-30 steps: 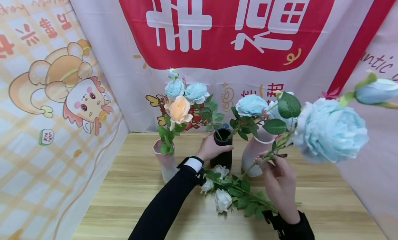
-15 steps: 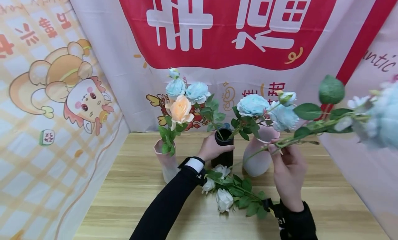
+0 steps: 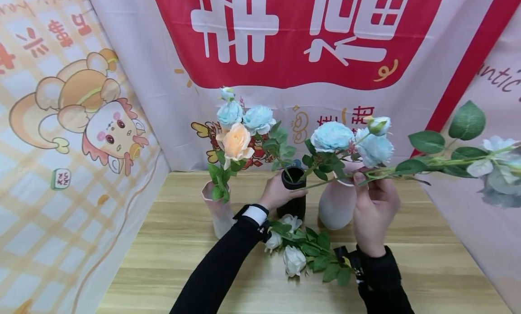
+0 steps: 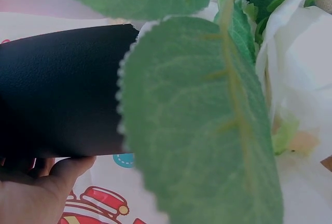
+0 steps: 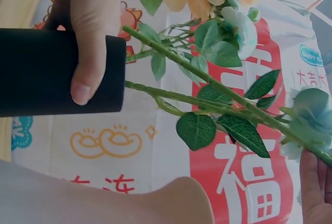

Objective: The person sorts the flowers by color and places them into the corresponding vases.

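Note:
My left hand (image 3: 277, 192) grips the black vase (image 3: 291, 207) just below its rim. Several light-blue flowers (image 3: 332, 136) lean out of that vase to both sides. Between thumb and fingers, my right hand (image 3: 375, 205) pinches the green stem (image 3: 390, 171) of another light-blue flower (image 3: 506, 180), whose bloom is cut off by the head view's right edge. The stem lies nearly level, pointing left. In the right wrist view its cut tip (image 5: 126, 29) is right at the vase mouth, beside stems standing inside.
A pink-and-white vase (image 3: 215, 214) with a peach flower (image 3: 236, 142) and a blue one stands at the left. Another pale vase (image 3: 336, 207) stands right of the black one. White roses (image 3: 294, 260) lie on the wooden table (image 3: 163, 268) in front. Printed cloth hangs behind.
My right hand first moved right, then slightly up, and the held stem swung towards level, its tip reaching the black vase's rim. The left hand keeps its hold.

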Demonstrator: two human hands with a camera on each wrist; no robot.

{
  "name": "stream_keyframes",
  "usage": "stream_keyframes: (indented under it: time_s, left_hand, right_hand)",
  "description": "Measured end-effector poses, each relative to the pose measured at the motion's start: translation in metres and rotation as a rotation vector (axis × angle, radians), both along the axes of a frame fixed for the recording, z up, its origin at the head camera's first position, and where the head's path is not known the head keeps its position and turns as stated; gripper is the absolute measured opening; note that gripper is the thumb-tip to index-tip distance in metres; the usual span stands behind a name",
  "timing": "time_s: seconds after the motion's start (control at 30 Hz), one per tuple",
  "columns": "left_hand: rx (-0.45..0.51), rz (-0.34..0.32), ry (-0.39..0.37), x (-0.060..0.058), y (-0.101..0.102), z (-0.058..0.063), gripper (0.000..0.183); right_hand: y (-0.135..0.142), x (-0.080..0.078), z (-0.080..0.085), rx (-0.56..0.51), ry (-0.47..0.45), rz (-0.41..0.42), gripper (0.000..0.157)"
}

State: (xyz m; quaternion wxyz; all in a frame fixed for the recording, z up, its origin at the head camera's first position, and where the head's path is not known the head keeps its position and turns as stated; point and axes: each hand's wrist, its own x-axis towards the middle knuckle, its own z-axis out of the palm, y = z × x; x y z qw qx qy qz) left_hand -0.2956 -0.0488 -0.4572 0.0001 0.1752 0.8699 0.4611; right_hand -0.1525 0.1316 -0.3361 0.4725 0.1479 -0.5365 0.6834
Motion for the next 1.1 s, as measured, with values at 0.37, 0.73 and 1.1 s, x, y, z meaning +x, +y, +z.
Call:
stream_keyframes:
  time_s: [0.37, 0.73, 1.1]
  left_hand:
    - [0.043, 0.014, -0.052, 0.002, -0.001, 0.001, 0.079]
    - [0.033, 0.016, -0.06, 0.0, -0.002, 0.0, 0.081]
    - [0.006, 0.009, -0.026, -0.002, -0.003, -0.002, 0.086]
  right_hand:
    - [-0.002, -0.011, -0.003, -0.185, -0.03, -0.008, 0.024]
    - [-0.008, -0.031, -0.007, 0.088, -0.034, -0.137, 0.018]
    - [0.0, -0.077, -0.052, 0.325, 0.09, -0.05, 0.029]
